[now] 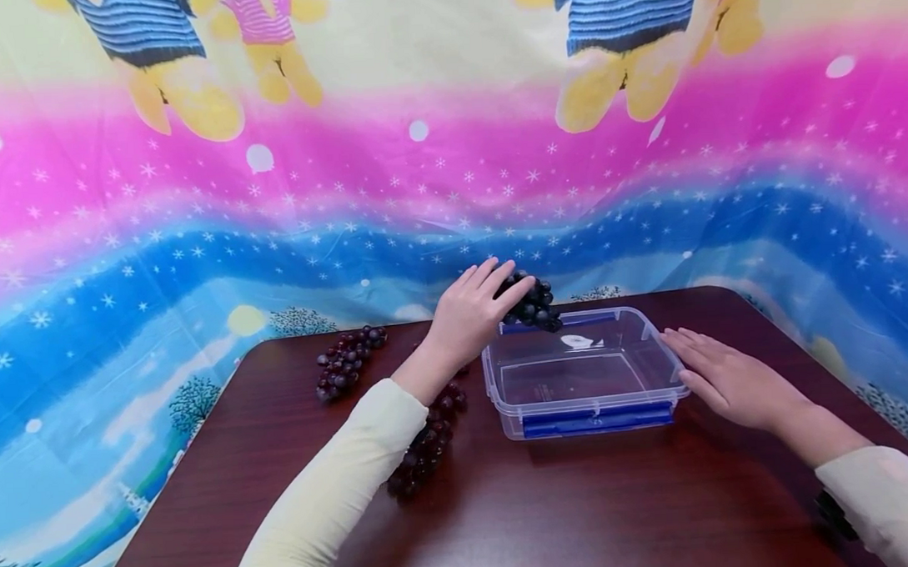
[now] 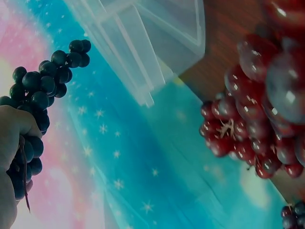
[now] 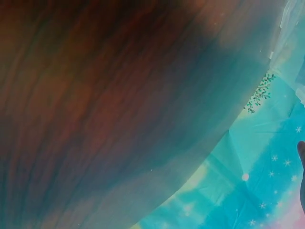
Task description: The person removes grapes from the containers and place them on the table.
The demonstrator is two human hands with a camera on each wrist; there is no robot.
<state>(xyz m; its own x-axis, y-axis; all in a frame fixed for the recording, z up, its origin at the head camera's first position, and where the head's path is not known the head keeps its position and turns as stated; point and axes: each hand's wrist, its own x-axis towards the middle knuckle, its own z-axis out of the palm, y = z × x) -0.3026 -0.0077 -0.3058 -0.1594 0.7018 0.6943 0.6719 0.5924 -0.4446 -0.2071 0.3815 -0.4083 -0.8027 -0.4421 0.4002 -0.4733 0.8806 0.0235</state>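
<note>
My left hand (image 1: 472, 309) grips a bunch of dark grapes (image 1: 533, 304) above the back left corner of a clear plastic box (image 1: 589, 404) with blue clips. In the left wrist view, the dark grapes (image 2: 43, 86) hang out past the fingers, and a thin stem sticks out beside the thumb. My right hand (image 1: 735, 382) lies against the box's right side with its fingers straight. Only a fingertip (image 3: 302, 152) shows in the right wrist view. Below my left forearm lies a bunch of red grapes (image 1: 430, 447), partly covered by the sleeve.
Another bunch of reddish-dark grapes (image 1: 347, 362) lies at the table's back left. The brown wooden table (image 1: 582, 513) has rounded back corners. Behind it hangs a printed cloth (image 1: 420, 176) with bears and snowflakes.
</note>
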